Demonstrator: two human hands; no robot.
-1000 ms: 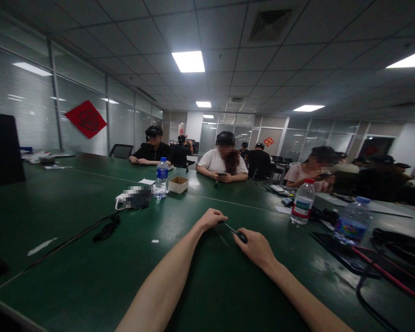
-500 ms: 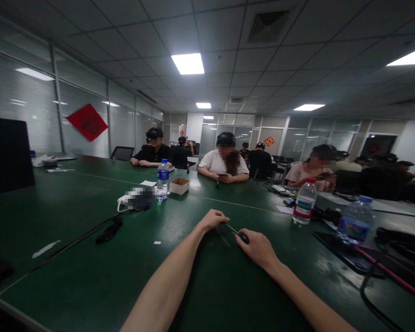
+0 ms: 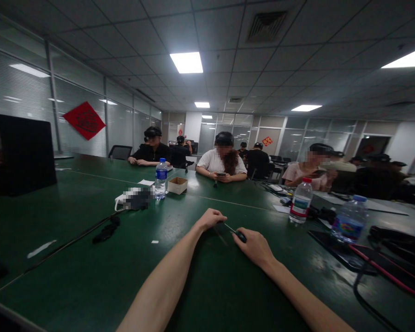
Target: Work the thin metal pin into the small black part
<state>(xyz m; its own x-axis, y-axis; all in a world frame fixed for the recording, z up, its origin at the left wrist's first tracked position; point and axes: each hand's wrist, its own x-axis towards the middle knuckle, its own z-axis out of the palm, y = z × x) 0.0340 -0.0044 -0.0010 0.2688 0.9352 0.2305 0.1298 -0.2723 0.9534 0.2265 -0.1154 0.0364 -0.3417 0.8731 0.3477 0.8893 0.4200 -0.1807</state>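
My right hand [image 3: 254, 246] is closed around the dark handle of a screwdriver [image 3: 230, 228], its thin metal shaft pointing up and left toward my other hand. My left hand [image 3: 210, 219] is pinched shut at the shaft's far end. Whatever small thing lies between those fingertips is hidden and too small to name. Both hands are low over the green table [image 3: 159, 286], and the shaft shows a faint reflection on it.
An open cardboard box [image 3: 177, 185] and a water bottle [image 3: 161, 179] stand ahead. At right are a red-capped bottle [image 3: 300, 201], a large blue-capped bottle [image 3: 349, 220], a dark tablet-like slab [image 3: 327, 249] and cables. A dark box-like object [image 3: 24, 157] stands left. Several people sit beyond.
The view has shifted slightly, so most things sit a little further left. The dark box-like object at left reaches further into view. Both hands keep nearly the same pose.
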